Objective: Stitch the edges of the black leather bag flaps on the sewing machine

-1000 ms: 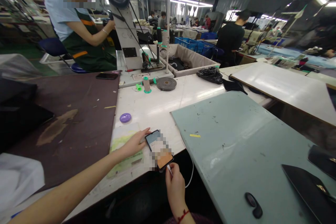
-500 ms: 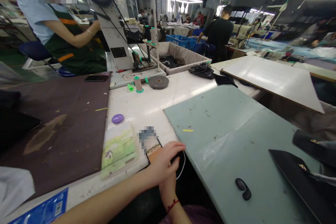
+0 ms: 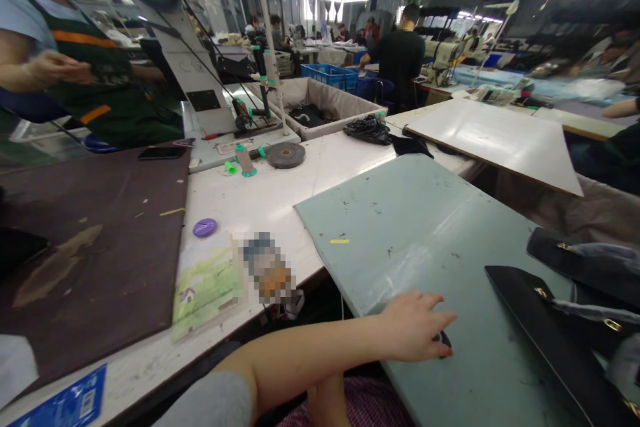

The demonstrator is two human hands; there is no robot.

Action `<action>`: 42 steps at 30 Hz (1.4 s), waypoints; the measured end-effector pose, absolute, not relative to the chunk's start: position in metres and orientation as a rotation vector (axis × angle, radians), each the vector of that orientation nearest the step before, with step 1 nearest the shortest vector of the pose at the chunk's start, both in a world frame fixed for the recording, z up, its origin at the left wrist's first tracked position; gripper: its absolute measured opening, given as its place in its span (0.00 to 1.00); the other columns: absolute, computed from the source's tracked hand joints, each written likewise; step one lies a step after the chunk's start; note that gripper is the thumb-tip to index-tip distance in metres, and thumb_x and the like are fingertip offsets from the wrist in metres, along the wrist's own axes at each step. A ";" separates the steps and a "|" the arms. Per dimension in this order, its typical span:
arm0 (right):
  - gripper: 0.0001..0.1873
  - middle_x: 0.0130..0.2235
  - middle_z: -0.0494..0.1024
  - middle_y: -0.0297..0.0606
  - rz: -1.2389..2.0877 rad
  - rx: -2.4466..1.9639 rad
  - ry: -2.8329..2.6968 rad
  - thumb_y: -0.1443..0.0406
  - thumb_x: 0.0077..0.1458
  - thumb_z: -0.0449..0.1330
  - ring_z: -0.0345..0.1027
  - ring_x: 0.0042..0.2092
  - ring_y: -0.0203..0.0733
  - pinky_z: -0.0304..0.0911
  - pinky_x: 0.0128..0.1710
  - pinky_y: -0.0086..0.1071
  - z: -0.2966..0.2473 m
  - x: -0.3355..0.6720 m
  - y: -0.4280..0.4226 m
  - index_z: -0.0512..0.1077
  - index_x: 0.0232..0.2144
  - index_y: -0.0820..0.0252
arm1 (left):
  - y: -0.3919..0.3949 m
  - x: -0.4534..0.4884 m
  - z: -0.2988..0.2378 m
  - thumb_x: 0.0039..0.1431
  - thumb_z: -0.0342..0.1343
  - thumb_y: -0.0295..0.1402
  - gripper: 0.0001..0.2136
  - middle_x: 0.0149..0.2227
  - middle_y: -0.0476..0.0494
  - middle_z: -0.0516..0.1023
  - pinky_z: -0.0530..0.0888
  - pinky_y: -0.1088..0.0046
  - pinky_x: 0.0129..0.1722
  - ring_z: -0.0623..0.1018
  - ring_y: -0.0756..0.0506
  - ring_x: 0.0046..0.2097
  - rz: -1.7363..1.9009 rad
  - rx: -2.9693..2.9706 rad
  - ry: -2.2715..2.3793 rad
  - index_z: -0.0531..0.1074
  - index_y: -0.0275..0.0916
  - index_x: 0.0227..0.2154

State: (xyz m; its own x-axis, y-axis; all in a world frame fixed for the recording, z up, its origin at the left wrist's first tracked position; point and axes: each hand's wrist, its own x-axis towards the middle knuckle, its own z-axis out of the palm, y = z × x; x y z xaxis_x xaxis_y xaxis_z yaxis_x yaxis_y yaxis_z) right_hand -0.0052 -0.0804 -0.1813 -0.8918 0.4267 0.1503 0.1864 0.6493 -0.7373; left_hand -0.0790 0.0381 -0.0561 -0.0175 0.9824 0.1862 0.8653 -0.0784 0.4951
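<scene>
My left hand (image 3: 415, 327) reaches across to the right and lies on the grey-green board (image 3: 400, 227), fingers stretched out flat. Its fingertips cover a small black object (image 3: 444, 341), of which only an edge shows. Of my right arm only a piece of forearm (image 3: 325, 407) appears under the left arm, and its hand is hidden. A phone (image 3: 267, 267) lies at the white table's front edge, with a white cable plug (image 3: 293, 303) at its near end. Beside it on the left lies a booklet with a green landscape (image 3: 205, 283).
Black leather pieces with gold fittings (image 3: 550, 333) lie at the board's right. A purple disc (image 3: 205, 227), a thread spool (image 3: 245, 161) and a tape roll (image 3: 285, 155) sit on the white table. A brown mat (image 3: 100, 227) covers the left. A co-worker (image 3: 75, 73) sits far left.
My left hand has left the phone and swung right onto the grey-green board, over the small black object. My right hand has dropped out of sight. The view has turned right.
</scene>
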 end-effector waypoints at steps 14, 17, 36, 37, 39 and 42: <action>0.13 0.40 0.80 0.44 1.045 -0.139 -2.326 0.63 0.65 0.50 0.76 0.41 0.46 0.72 0.40 0.33 -0.210 0.043 -0.051 0.74 0.42 0.58 | 0.061 -0.074 -0.115 0.57 0.56 0.31 0.04 0.40 0.39 0.72 0.66 0.69 0.30 0.72 0.43 0.38 0.795 1.921 1.811 0.74 0.36 0.31; 0.12 0.39 0.80 0.43 1.197 -0.196 -2.265 0.62 0.63 0.54 0.76 0.40 0.45 0.71 0.41 0.32 -0.198 0.044 -0.044 0.74 0.43 0.58 | 0.042 -0.094 -0.104 0.52 0.62 0.33 0.08 0.48 0.41 0.71 0.69 0.69 0.38 0.72 0.46 0.40 1.085 1.613 1.813 0.74 0.38 0.35; 0.13 0.30 0.76 0.35 1.396 -0.619 -2.325 0.66 0.64 0.50 0.68 0.31 0.37 0.57 0.31 0.27 -0.062 -0.027 -0.021 0.75 0.34 0.59 | -0.107 -0.125 -0.084 0.52 0.63 0.41 0.20 0.28 0.48 0.73 0.69 0.75 0.27 0.70 0.52 0.27 1.922 0.218 1.491 0.75 0.35 0.45; 0.13 0.31 0.77 0.35 1.378 -0.628 -2.333 0.66 0.64 0.50 0.68 0.31 0.37 0.56 0.31 0.27 -0.062 -0.027 -0.020 0.75 0.35 0.59 | -0.108 -0.126 -0.082 0.53 0.62 0.42 0.20 0.29 0.48 0.73 0.69 0.75 0.28 0.71 0.51 0.28 1.899 0.281 1.570 0.75 0.36 0.45; 0.13 0.31 0.77 0.35 1.344 -0.640 -2.343 0.66 0.64 0.50 0.68 0.31 0.37 0.56 0.31 0.27 -0.061 -0.028 -0.019 0.75 0.35 0.59 | -0.111 -0.127 -0.080 0.56 0.59 0.43 0.18 0.32 0.47 0.73 0.70 0.74 0.32 0.72 0.50 0.30 1.852 0.428 1.722 0.75 0.38 0.46; 0.13 0.30 0.77 0.35 1.327 -0.648 -2.331 0.66 0.64 0.50 0.68 0.30 0.37 0.56 0.31 0.27 -0.058 -0.029 -0.019 0.75 0.36 0.59 | -0.114 -0.128 -0.076 0.60 0.53 0.43 0.18 0.35 0.46 0.73 0.70 0.71 0.39 0.73 0.47 0.35 1.780 0.622 1.908 0.76 0.39 0.47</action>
